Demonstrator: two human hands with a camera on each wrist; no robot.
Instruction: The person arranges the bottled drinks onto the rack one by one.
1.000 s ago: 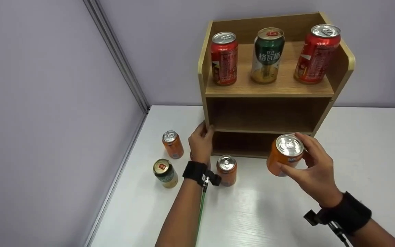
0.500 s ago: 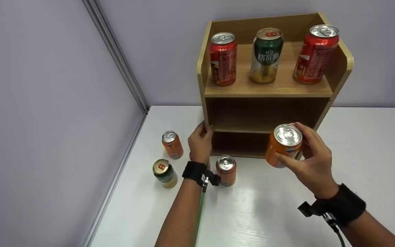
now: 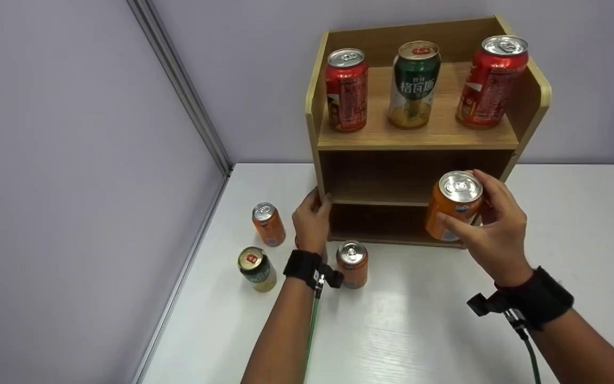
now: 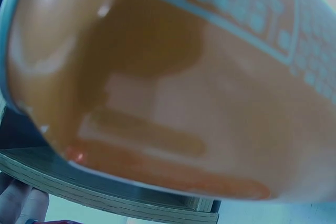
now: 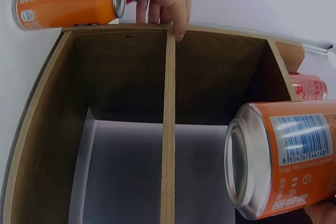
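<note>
The right hand (image 3: 501,229) holds a round orange metal can with a silver top (image 3: 452,205) up in the air, in front of the right part of the light brown wooden shelf (image 3: 419,145). The left hand (image 3: 312,224) pinches the shelf's left side. On the top board, a tall green and gold metal can (image 3: 413,88) stands between two shiny red metal cans (image 3: 347,96).

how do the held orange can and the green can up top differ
The orange metal can has a silver lid; the green-and-gold metal can has a gold lid with a red tab. The right hand grips the orange can in the air, while the green-and-gold can stands on the top wooden shelf. Both are cylindrical.
</note>
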